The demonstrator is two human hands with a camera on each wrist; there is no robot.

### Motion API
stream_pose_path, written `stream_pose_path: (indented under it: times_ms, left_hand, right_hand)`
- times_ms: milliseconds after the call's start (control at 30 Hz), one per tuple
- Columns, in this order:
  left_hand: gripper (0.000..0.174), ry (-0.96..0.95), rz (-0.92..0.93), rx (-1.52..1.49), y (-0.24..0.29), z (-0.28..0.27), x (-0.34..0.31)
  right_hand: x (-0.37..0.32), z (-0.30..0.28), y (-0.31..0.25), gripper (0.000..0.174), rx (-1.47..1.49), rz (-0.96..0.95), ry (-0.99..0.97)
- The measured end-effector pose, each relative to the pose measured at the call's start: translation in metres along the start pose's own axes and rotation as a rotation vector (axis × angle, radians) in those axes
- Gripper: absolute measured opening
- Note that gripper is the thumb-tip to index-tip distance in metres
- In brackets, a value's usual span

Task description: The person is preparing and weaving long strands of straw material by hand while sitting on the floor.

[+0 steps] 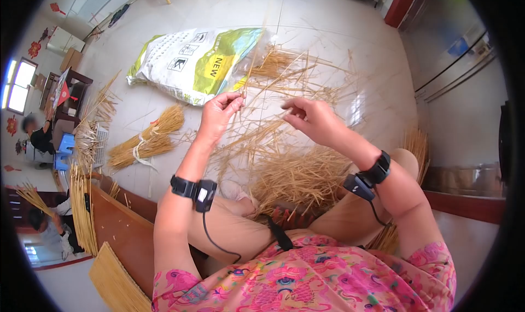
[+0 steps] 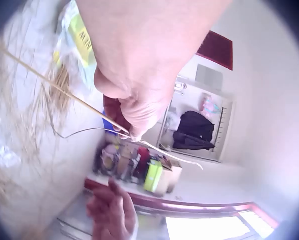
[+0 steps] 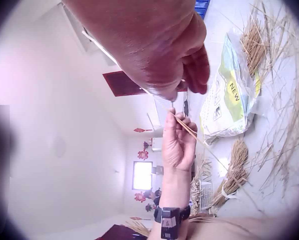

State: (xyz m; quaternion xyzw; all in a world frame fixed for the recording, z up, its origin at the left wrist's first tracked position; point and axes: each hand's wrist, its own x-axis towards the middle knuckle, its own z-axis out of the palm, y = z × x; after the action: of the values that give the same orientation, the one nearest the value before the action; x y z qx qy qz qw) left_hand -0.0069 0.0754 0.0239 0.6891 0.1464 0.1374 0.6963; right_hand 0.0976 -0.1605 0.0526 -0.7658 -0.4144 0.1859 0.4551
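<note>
The left hand (image 1: pixel 217 115) pinches a thin straw stalk between thumb and fingertips; in the left wrist view the stalk (image 2: pixel 64 92) slants down to the pinch, and a thin pale strand (image 2: pixel 174 156) sticks out past the fingertips. Across from it, the right hand (image 1: pixel 316 119) is held a short gap away with bent fingers, thumb near the fingertips. In the right wrist view a pale strip (image 3: pixel 102 46) runs alongside the right hand (image 3: pixel 154 55); whether the fingers grip it cannot be told. Loose straw (image 1: pixel 298 175) is heaped below the hands.
A white and green bag (image 1: pixel 186 60) lies on the floor beyond the left hand, with straw (image 1: pixel 273 63) at its mouth. A tied straw bundle (image 1: pixel 145 140) is at the left, near a wooden board (image 1: pixel 123 216). Two other people sit at the far left.
</note>
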Motion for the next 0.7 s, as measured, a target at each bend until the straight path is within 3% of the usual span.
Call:
stream_pose_path:
  times_ms: [100,200,333,433,533,700]
  left_hand:
    - [0.017,-0.129,-0.087,-0.296,0.021,0.042,-0.018]
    - [0.017,-0.155,-0.181,-0.358,0.024,0.073,-0.025]
    - [0.020,-0.245,-0.249,-0.390,0.006,0.085,-0.025]
    - [0.029,-0.326,-0.301,-0.308,0.003,0.082,-0.022]
    - [0.039,-0.423,-0.429,-0.279,-0.006,0.081,-0.033]
    - [0.036,-0.564,-0.519,-0.354,-0.005,0.076,-0.046]
  right_hand:
    - [0.006,0.001,-0.008,0.027,0.358,0.051,0.091]
    - [0.009,-0.006,-0.011,0.024,0.598,0.078,0.131]
    - [0.014,-0.010,-0.002,0.018,0.512,0.116,0.089]
    - [0.022,-0.020,0.002,0.018,0.578,0.128,0.172]
    - [0.033,-0.056,0.005,0.024,0.611,0.139,0.361]
    - [0.042,-0.092,0.024,0.026,0.569,0.175,0.652]
